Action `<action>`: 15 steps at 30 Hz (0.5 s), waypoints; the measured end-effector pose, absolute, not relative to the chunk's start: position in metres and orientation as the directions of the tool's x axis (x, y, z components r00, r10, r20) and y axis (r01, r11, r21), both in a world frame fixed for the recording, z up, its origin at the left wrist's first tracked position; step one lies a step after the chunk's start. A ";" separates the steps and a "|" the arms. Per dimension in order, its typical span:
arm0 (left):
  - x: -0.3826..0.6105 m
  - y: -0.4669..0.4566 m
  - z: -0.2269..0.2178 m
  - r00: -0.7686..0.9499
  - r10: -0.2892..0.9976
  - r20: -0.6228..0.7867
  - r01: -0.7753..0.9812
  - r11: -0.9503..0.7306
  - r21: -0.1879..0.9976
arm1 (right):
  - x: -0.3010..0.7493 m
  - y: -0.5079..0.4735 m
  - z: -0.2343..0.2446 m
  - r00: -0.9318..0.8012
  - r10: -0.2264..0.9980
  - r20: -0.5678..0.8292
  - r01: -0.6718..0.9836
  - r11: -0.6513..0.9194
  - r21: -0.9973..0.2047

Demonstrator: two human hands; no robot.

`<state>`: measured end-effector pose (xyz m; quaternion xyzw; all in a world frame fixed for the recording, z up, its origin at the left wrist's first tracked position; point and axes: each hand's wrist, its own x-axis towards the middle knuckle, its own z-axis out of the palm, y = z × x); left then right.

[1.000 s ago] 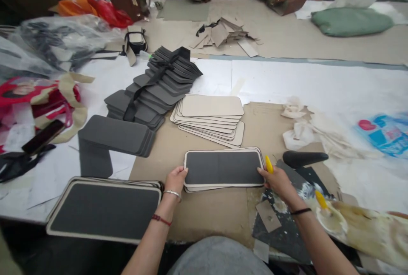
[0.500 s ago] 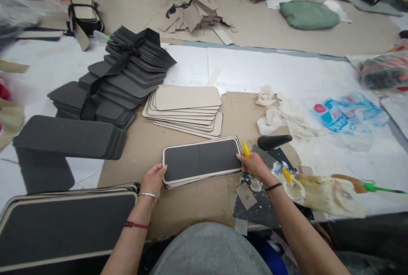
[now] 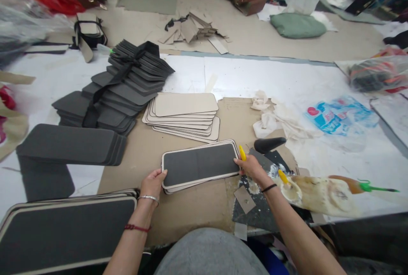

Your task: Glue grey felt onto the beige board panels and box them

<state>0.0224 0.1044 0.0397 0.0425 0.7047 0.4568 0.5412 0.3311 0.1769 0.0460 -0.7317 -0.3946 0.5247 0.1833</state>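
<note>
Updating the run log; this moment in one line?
left hand: left end of dark panel | right hand: right end, holding yellow item | beige stack: beyond panel

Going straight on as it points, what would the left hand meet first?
First the pale-rimmed dark panel, which the left hand holds; beyond it, probably the beige stack, though depth is unclear.

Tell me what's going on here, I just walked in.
Someone is handling a dark panel with a pale border, which lies on a small stack. The left hand grips its left end and the right hand its right end, with a yellow tool jutting up from the right hand. Just beyond is a pile of pale pieces; a tied bundle of dark pieces lies farther back to the left. Larger bordered panels are stacked at near left.
</note>
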 end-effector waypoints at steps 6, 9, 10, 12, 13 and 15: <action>0.020 0.103 0.031 -0.376 0.606 -0.701 -0.398 0.577 0.713 | 0.331 0.177 0.048 0.137 0.763 -0.631 0.379 -0.629 -0.679; 0.021 0.101 0.029 -0.373 0.626 -0.685 -0.390 0.564 0.728 | 0.332 0.177 0.047 0.146 0.761 -0.632 0.374 -0.634 -0.677; 0.021 0.101 0.029 -0.377 0.631 -0.678 -0.388 0.557 0.734 | 0.332 0.176 0.047 0.152 0.759 -0.632 0.375 -0.636 -0.674; 0.022 0.100 0.029 -0.390 0.639 -0.663 -0.386 0.540 0.748 | 0.333 0.176 0.044 0.155 0.757 -0.635 0.367 -0.641 -0.674; 0.023 0.100 0.029 -0.396 0.643 -0.655 -0.387 0.531 0.754 | 0.333 0.176 0.044 0.161 0.753 -0.638 0.360 -0.647 -0.673; 0.025 0.100 0.031 -0.401 0.652 -0.644 -0.391 0.514 0.764 | 0.333 0.175 0.044 0.183 0.745 -0.642 0.345 -0.660 -0.668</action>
